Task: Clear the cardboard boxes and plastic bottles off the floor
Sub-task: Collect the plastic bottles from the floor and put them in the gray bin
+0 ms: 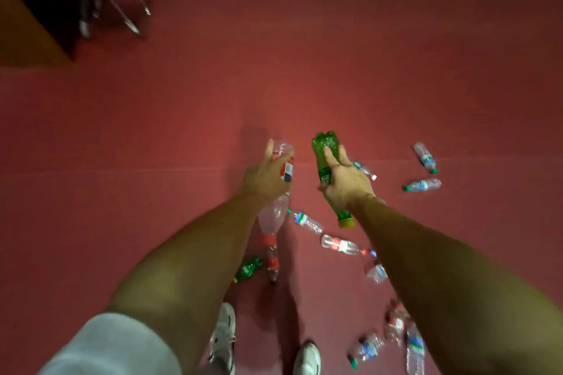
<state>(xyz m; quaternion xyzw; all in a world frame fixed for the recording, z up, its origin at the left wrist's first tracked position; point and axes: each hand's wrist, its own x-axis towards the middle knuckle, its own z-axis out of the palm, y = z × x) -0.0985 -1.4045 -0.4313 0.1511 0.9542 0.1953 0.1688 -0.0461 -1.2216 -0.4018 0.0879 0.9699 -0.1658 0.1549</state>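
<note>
**A:** So, are both hands full?
**B:** Yes. The left hand [265,176] grips a big clear bottle [272,216], and the right hand [347,184] grips a green bottle [324,146]. Both point away, caps toward the body.
**A:** What's next to grab?
**B:** Maybe the small bottle [306,221]. It lies slanted on the floor [274,70] between the arms, about as near to each hand.

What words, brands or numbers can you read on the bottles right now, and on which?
No text is legible.
On the green bottle in the right hand: white lettering on its label, too blurred to read.
On the clear bottle in the left hand: a red-and-white label, blurred, unreadable.
On the small bottles lying on the floor: labels too small and blurred.
</note>
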